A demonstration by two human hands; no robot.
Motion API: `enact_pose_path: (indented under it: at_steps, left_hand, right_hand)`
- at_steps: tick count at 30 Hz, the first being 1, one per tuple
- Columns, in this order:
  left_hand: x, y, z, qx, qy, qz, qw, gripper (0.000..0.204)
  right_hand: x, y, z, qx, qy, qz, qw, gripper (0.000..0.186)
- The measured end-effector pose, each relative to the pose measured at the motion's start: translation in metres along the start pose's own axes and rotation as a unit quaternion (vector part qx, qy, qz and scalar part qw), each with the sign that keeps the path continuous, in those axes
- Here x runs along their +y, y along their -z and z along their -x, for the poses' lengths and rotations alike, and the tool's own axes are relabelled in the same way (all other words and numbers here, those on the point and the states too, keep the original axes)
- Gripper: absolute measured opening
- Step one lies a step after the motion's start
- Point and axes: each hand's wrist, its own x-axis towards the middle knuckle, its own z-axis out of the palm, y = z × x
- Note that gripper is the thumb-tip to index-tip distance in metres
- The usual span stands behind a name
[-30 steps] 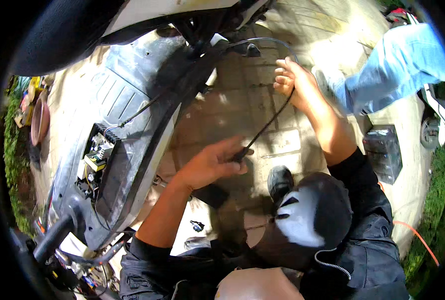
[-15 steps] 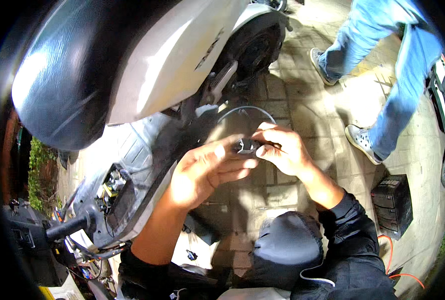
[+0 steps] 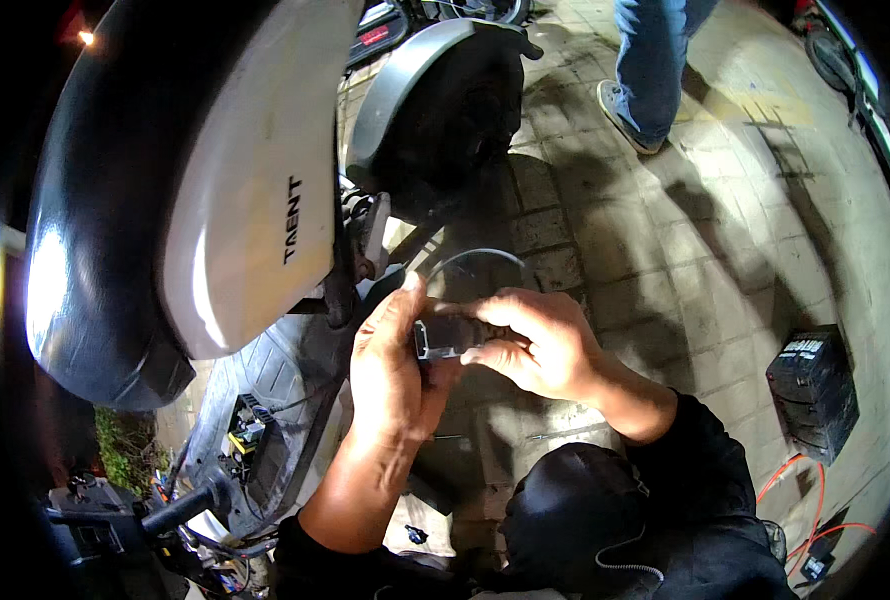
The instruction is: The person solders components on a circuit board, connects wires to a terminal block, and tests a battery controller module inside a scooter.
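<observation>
At the middle of the head view, my left hand [image 3: 385, 375] cradles a small dark rectangular connector [image 3: 445, 338] with a pale rim. My right hand [image 3: 535, 345] pinches its right side with thumb and forefinger. A cable [image 3: 480, 253] arcs just beyond my hands. Left of them is the scooter footboard [image 3: 290, 375] with an open box of electronic parts [image 3: 248, 430]. Above it overhang the scooter's black seat [image 3: 100, 230] and pale side panel [image 3: 245, 230].
The scooter's rear wheel [image 3: 455, 120] is ahead on tiled paving [image 3: 695, 300]. Another person's jeans-clad leg [image 3: 650, 70] stands at the top right. A black battery [image 3: 810, 395] and orange cable [image 3: 820, 500] lie to my right. Handlebar parts [image 3: 175, 515] are at lower left.
My hands have come together on the connector; my right hand moved left and down from the cable. The view has swung toward the seat and rear wheel. The other person's leg has moved farther away.
</observation>
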Motion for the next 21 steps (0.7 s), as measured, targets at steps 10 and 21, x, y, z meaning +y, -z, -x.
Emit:
enact_pose_path:
  at_steps: [10, 21]
  left_hand:
    - [0.194, 0.087, 0.087, 0.21, -0.597, -0.421, 0.65, 0.05]
    - [0.3, 0.148, -0.025, 0.353, -0.455, -0.537, 0.617, 0.049]
  right_hand:
    - [0.088, 0.063, -0.108, -0.009, -0.209, -0.14, 0.968, 0.038]
    - [0.137, -0.041, -0.169, -0.132, 0.007, -0.132, 0.982, 0.027]
